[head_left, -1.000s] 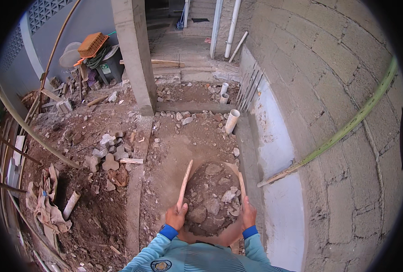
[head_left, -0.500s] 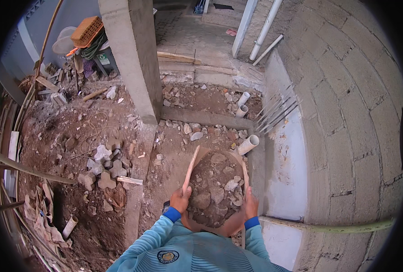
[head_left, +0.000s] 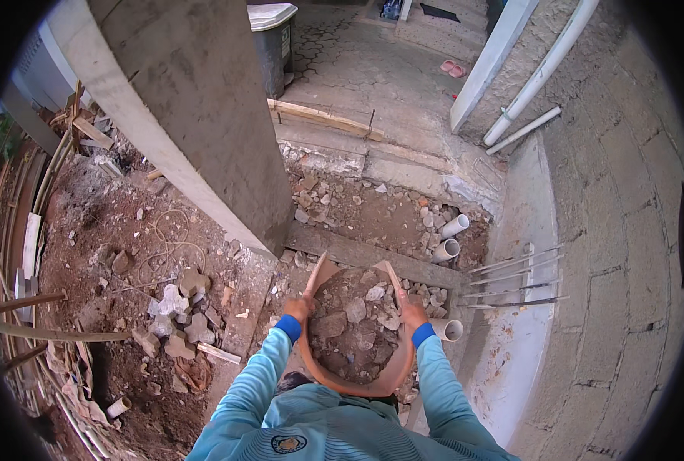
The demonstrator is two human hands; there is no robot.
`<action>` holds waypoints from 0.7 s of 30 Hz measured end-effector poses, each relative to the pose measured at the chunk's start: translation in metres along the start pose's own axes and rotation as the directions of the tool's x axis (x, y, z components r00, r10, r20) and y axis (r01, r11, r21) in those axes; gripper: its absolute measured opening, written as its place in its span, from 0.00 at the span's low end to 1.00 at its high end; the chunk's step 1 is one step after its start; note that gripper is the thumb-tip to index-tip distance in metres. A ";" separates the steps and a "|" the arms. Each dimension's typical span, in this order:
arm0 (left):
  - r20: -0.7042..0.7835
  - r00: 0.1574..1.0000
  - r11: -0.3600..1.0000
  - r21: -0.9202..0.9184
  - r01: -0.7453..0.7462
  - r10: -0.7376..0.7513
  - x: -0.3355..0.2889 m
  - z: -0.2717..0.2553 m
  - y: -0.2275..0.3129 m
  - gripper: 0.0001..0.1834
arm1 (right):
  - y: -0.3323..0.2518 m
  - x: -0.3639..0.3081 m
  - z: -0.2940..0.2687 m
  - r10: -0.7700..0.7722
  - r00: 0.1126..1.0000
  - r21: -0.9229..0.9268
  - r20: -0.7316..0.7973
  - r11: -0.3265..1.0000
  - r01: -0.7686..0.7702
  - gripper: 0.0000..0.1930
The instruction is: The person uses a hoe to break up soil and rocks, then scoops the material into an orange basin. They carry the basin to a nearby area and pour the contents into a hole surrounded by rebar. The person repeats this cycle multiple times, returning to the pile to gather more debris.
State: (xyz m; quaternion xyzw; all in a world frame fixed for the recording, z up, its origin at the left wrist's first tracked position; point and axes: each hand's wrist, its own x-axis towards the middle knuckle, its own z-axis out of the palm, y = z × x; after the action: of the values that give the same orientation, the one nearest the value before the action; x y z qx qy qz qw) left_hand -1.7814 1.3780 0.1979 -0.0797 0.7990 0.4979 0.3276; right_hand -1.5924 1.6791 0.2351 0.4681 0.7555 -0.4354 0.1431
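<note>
An orange, U-shaped scoop basket (head_left: 400, 367) is held out in front of my body, its open end facing away from me. Stones and brown soil (head_left: 353, 323) fill much of it. My left hand (head_left: 299, 309) is closed round the left side of the rim. On the opposite rim, my right hand (head_left: 412, 311) grips the scoop basket too. A white pipe end (head_left: 448, 329) sticks up just right of my right hand.
A concrete column (head_left: 204, 107) rises close ahead on the left. Steel bars (head_left: 519, 280) jut from the right wall base, beside a block wall (head_left: 611, 253). A concrete beam (head_left: 373, 257) crosses ahead, with two upright pipes (head_left: 446, 250) beyond. Broken pavers (head_left: 179, 315) lie left.
The view has moved forward, so the column, steel bars and pipes look nearer. Both hands still hold the scoop basket, which now sits close to the concrete beam.
</note>
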 end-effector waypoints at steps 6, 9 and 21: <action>0.170 0.983 0.946 0.324 0.011 -0.070 0.170 0.044 0.120 0.28 | -0.044 0.216 -0.076 0.013 0.999 0.056 0.046 0.998 -0.015 0.39; 0.199 0.970 0.826 0.563 0.003 -0.139 0.221 -0.008 0.123 0.24 | -0.114 0.236 -0.071 0.189 0.962 0.234 0.199 0.944 -0.234 0.39; 0.250 0.922 0.883 -0.298 0.363 -0.295 0.168 0.023 0.093 0.18 | 0.020 0.173 -0.180 0.450 0.870 0.766 0.202 0.481 -0.427 0.20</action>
State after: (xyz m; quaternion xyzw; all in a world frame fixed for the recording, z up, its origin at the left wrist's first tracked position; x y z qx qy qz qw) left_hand -1.9429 1.4766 0.1593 -0.2201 0.6397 0.5697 0.4667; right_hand -1.6309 1.9258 0.2208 0.6640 0.3408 -0.6653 0.0178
